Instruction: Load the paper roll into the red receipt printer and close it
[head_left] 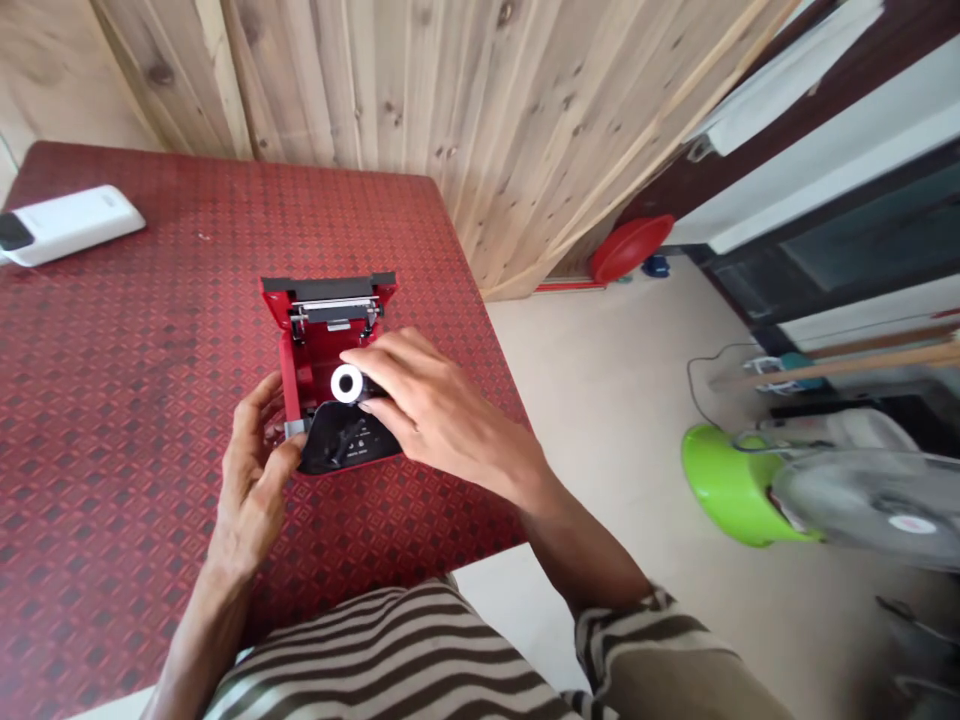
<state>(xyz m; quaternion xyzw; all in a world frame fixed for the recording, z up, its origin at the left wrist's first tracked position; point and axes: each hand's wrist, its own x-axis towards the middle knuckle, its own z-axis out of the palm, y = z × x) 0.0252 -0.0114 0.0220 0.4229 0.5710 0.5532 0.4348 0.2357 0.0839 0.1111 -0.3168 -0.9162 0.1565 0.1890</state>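
A small red and black receipt printer (288, 365) stands on the table with its lid (330, 290) raised, showing the red compartment inside. My left hand (259, 460) grips the printer's left side, with the thumb at its front corner by a grey piece. Between the thumb and fingers of my right hand (427, 405) is a small roll (337, 372), its white round end with a dark core turned towards me. The roll is over the front of the open compartment, above the glossy black front panel (349, 440). Its far end is hidden by my fingers.
The table (150, 400) has a red patterned cover and meets a wooden plank wall (375, 90). A white device (82, 222) lies at the back left. On the floor to the right are a bright green plastic item (727, 490), a fan (877, 505) and a red basin (630, 248).
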